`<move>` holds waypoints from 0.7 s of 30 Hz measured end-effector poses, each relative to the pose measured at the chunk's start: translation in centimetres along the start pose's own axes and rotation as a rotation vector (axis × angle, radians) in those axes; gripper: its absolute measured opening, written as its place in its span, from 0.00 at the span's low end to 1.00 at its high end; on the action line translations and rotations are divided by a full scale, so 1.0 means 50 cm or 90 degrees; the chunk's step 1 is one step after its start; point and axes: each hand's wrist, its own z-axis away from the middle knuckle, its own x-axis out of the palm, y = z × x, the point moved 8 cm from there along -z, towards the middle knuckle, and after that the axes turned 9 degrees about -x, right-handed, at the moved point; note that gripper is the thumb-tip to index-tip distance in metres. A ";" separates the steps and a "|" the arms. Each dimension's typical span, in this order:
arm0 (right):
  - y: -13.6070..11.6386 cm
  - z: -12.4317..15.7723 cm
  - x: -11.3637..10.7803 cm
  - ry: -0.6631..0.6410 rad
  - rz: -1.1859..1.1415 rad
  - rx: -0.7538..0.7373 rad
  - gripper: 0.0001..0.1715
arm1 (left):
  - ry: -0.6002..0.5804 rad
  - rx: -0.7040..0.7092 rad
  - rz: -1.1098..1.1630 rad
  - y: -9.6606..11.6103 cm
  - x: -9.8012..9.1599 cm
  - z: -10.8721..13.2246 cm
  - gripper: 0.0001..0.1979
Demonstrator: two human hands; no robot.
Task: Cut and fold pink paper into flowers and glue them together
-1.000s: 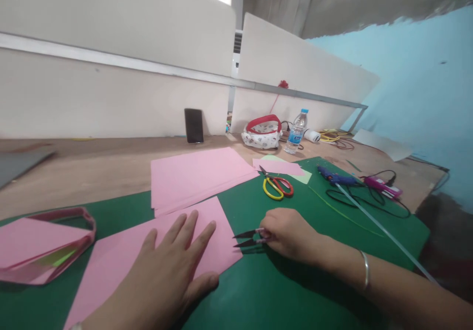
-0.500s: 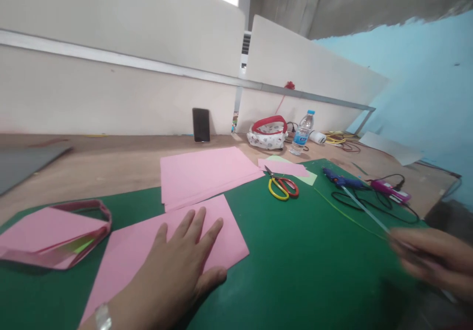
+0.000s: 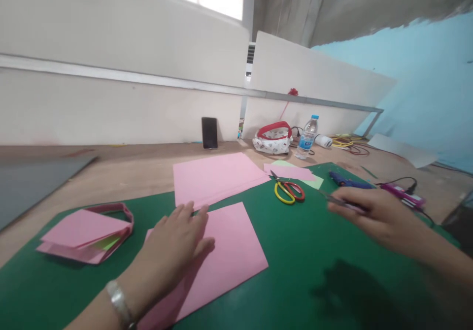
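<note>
My left hand [image 3: 176,244] lies flat, fingers spread, on a folded pink paper sheet [image 3: 231,251] on the green cutting mat [image 3: 295,271]. Over the right part of the mat hovers my right hand [image 3: 373,214], blurred by motion, its fingers closed round small snips [image 3: 338,202] whose tip points left. The snips are in the air between the yellow-and-red scissors [image 3: 289,191] and the blue glue gun [image 3: 349,181].
A pink paper stack [image 3: 218,176] lies behind the sheet. A pink folder with papers [image 3: 88,231] sits at left. At the back stand a phone [image 3: 209,132], a pouch [image 3: 274,140] and a water bottle [image 3: 307,137]. Cables and a pink device [image 3: 401,194] lie at right.
My right hand lifted the snips from beside the pink sheet, swung out to the right, and is now back over the mat near the glue gun. The left hand stayed on the sheet.
</note>
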 end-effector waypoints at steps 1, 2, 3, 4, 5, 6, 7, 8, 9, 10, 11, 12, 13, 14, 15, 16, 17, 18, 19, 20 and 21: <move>-0.041 -0.073 0.009 -0.034 -0.018 -0.039 0.16 | -0.014 -0.004 0.018 -0.012 -0.001 -0.004 0.22; -0.075 -0.132 0.022 -0.059 -0.053 -0.065 0.16 | -0.026 -0.004 0.036 -0.022 -0.002 -0.006 0.20; -0.098 -0.176 0.044 -0.091 -0.092 -0.074 0.16 | -0.036 -0.003 0.049 -0.028 -0.005 -0.007 0.18; -0.111 -0.205 0.073 -0.129 -0.139 -0.068 0.16 | -0.043 -0.010 0.054 -0.034 -0.007 -0.007 0.16; -0.114 -0.222 0.102 -0.155 -0.189 -0.049 0.13 | -0.047 -0.019 0.055 -0.039 -0.010 -0.008 0.14; -0.111 -0.230 0.128 -0.164 -0.213 -0.038 0.12 | -0.055 -0.030 0.053 -0.043 -0.011 -0.008 0.12; -0.104 -0.232 0.151 -0.169 -0.233 -0.028 0.11 | -0.067 -0.040 0.054 -0.046 -0.010 -0.009 0.11; -0.094 -0.230 0.172 -0.172 -0.249 -0.019 0.11 | -0.081 -0.049 0.058 -0.050 -0.008 -0.011 0.11; -0.084 -0.227 0.188 -0.172 -0.260 -0.014 0.12 | -0.094 -0.058 0.065 -0.053 -0.005 -0.013 0.11; -0.074 -0.223 0.199 -0.173 -0.271 -0.010 0.12 | -0.103 -0.067 0.075 -0.057 -0.001 -0.017 0.13; -0.066 -0.219 0.205 -0.172 -0.278 -0.007 0.12 | -0.107 -0.076 0.087 -0.062 0.002 -0.022 0.14; -0.060 -0.216 0.207 -0.170 -0.283 -0.007 0.11 | -0.105 -0.084 0.099 -0.066 0.006 -0.027 0.16; -0.057 -0.214 0.207 -0.167 -0.286 -0.008 0.11 | -0.101 -0.093 0.107 -0.071 0.009 -0.032 0.16; -0.057 -0.213 0.205 -0.164 -0.287 -0.011 0.10 | -0.098 -0.100 0.114 -0.075 0.012 -0.036 0.16; -0.060 -0.211 0.204 -0.162 -0.285 -0.015 0.10 | -0.095 -0.106 0.117 -0.077 0.015 -0.039 0.16; -0.067 -0.209 0.204 -0.160 -0.283 -0.022 0.09 | -0.095 -0.115 0.117 -0.079 0.017 -0.040 0.15; -0.075 -0.206 0.206 -0.160 -0.279 -0.031 0.08 | -0.099 -0.123 0.118 -0.080 0.019 -0.040 0.15; -0.086 -0.202 0.211 -0.159 -0.276 -0.041 0.07 | -0.104 -0.132 0.121 -0.080 0.020 -0.039 0.13; -0.098 -0.198 0.218 -0.159 -0.273 -0.051 0.05 | -0.111 -0.139 0.128 -0.078 0.021 -0.036 0.12; -0.110 -0.194 0.227 -0.158 -0.269 -0.061 0.03 | -0.117 -0.141 0.139 -0.075 0.020 -0.034 0.11; -0.122 -0.190 0.237 -0.159 -0.265 -0.071 0.04 | -0.122 -0.137 0.152 -0.070 0.019 -0.032 0.11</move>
